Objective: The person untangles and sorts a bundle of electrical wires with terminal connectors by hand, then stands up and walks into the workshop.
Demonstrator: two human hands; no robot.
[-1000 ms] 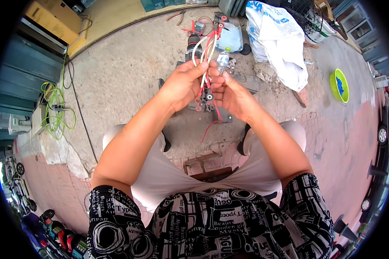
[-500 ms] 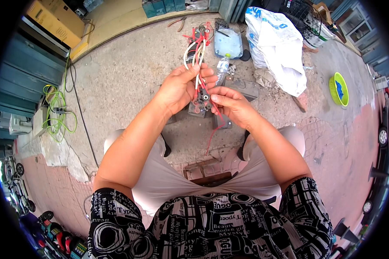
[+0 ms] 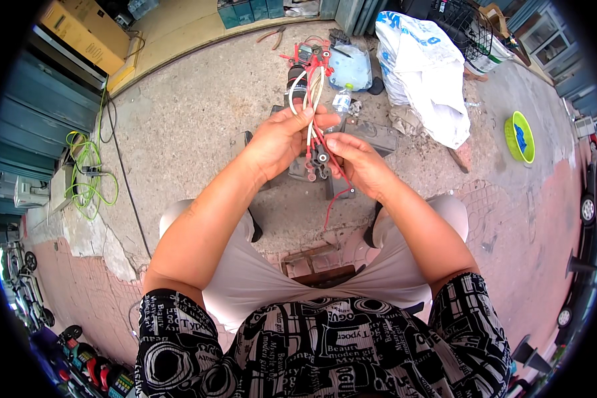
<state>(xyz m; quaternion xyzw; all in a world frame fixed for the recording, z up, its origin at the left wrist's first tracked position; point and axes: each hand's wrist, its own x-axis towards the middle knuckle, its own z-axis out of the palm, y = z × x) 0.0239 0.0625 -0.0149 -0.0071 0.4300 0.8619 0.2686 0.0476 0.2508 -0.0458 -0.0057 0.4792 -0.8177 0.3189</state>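
A bundle of red and white cables with ring terminals at its ends is held up in front of me. My left hand is closed round the middle of the bundle, thumb on top. Close by on the right, my right hand pinches a red wire near the lower terminals. One thin red wire dangles below this hand. Dark grey blocks lie on the ground under and beside the hands, partly hidden by them. A black cylindrical object shows behind the cables.
Beyond the hands are a plastic bottle, a pale blue container and pliers. A large white sack lies at the far right, with a green basin further right. A green cable lies coiled at left.
The cable bundle has shifted slightly right and turned, so its far ends sit further right. More of the black cylinder shows. The dangling red wire has swung right.
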